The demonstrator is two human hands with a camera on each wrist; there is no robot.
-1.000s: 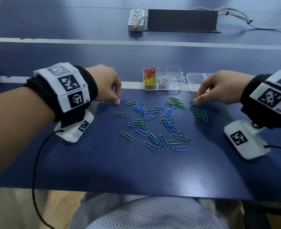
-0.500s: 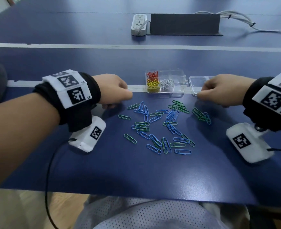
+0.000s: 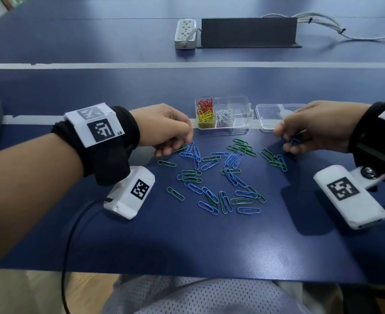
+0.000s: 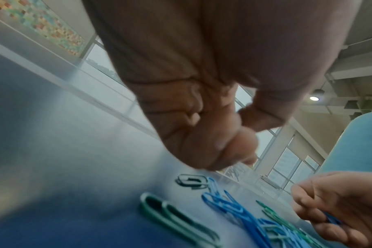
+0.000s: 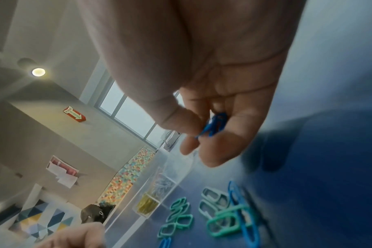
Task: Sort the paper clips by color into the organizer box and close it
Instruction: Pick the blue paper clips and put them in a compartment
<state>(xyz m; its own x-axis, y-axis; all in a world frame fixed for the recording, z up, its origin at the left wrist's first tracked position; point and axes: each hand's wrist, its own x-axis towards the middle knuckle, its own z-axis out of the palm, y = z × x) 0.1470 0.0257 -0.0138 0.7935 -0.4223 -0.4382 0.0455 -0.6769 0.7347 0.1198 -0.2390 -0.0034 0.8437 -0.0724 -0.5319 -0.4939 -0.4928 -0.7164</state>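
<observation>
Blue and green paper clips (image 3: 218, 177) lie scattered on the blue table. Behind them stands the clear organizer box (image 3: 243, 105), holding red clips (image 3: 206, 103), yellow clips (image 3: 206, 117) and silver clips (image 3: 225, 115). Its lid (image 3: 268, 114) lies to the right. My left hand (image 3: 173, 148) (image 4: 223, 147) hovers at the pile's left edge over a green clip (image 4: 191, 180). Its fingers curl tight into the palm, hiding what they hold. My right hand (image 3: 291, 141) (image 5: 202, 134) pinches blue clips (image 5: 216, 125) just above the table, in front of the lid.
A power strip (image 3: 185, 34), a black stand (image 3: 248, 32) and cables (image 3: 318, 21) sit at the far side. A white tape line (image 3: 28, 120) runs under the box. Green clips (image 3: 273, 157) cluster below my right hand. The table's front edge is near my lap.
Both hands curled in and lifted slightly. The blue clip under my left fingertip is gone from the table. My right hand left the green cluster and now pinches blue clips.
</observation>
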